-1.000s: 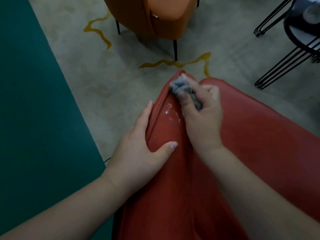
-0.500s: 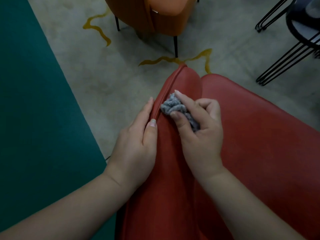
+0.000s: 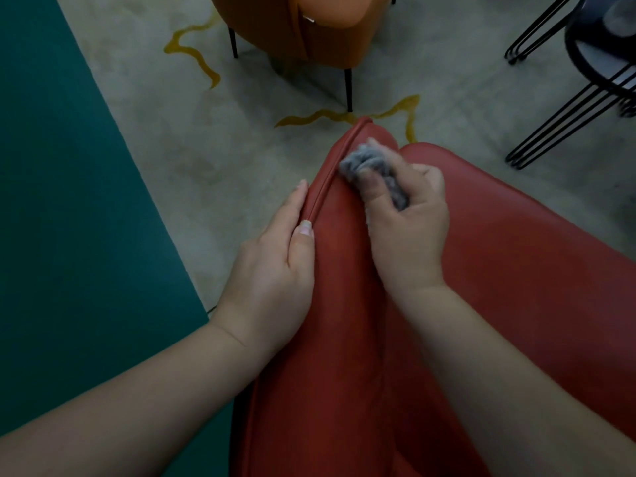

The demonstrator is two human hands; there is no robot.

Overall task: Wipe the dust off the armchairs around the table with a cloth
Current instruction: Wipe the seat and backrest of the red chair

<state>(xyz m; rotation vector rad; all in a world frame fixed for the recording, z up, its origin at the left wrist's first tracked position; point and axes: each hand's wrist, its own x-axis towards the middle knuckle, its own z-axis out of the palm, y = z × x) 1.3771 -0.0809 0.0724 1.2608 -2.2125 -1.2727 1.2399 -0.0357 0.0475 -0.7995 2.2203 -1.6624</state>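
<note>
Right hand (image 3: pixel 409 222) has its grip closed round a bunched grey cloth (image 3: pixel 370 166), thumb on top, cloth pressed down on the red armchair (image 3: pixel 516 287) just inside the piped seam (image 3: pixel 330 173). The wad sits at abt 12 o'clock from the knuckles, close to the far tip of the upholstered edge. Balling it up prob gives a firm pad to work into the crease beside the piping, where dust would collect.

Left hand (image 3: pixel 275 270) holds nothing loose: fingers lie flat along the outer face of the chair, thumb on the seam, so the grip is a light pinch on the edge itself. Judging by that, it's there to steady the edge and maybe pull the leather taut so the cloth runs along the seam w/o the panel giving way. Hands are near each other, seam between them, not touching.

Orange armchair (image 3: pixel 303 25) stands at 12 o'clock across the pale floor (image 3: pixel 192 142); can't tell if it's been wiped. Black wire-leg table (image 3: pixel 599 56) at 2 o'clock, mostly cut off by the frame. Teal floor area (image 3: pixel 69 235) at 9 o'clock.

Containers: none in view, no bucket or spray bottle; the cloth is the only tool, and whether it's damp can't be told.
</note>
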